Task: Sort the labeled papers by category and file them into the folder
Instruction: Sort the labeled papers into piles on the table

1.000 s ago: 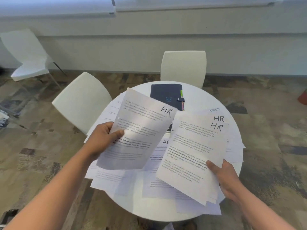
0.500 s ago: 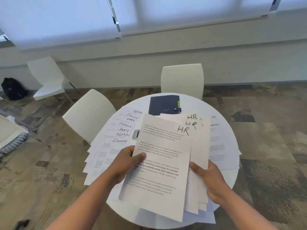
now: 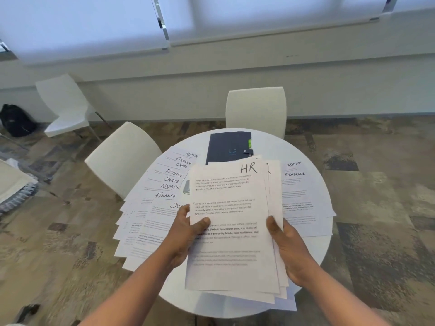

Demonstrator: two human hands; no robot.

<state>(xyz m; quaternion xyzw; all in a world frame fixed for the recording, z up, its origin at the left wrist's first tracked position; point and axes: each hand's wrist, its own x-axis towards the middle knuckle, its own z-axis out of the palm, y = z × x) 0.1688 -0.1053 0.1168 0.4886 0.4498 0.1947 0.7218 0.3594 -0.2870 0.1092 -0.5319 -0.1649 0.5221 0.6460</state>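
A black bag point(image 3: 16, 120) is noted on the floor at far left, beside a white chair point(image 3: 68, 107) set near the wall. A 2nd white chair point(image 3: 122, 158) is drawn up to the left edge of the round white table point(image 3: 313, 245).

On the left part of the table a fanned spread of labeled papers point(image 3: 155, 208) is laid out, overlapping; the handwritten headings ADMIN, FINANCE and SPORTS are legible on them.

The left hand point(image 3: 183, 234) is closed on the left edge of the HR stack point(image 3: 231, 231), thumb on top of the uppermost sheet, fingers hidden beneath. The stack is held above the near centre of the table, the sheets roughly aligned with lower edges slightly staggered; "HR" is written at the top right corner of the top sheet.

The dark folder point(image 3: 229, 147) is lying closed on the far side of the table, its near edge covered by the stack. A 3rd white chair point(image 3: 256, 109) is placed behind it.

The right hand point(image 3: 288, 248) is gripping the right edge of the same stack, thumb on top.

At right, 2 further sheets point(image 3: 299, 198), headed ADMIN and FINANCE, are resting on the table.
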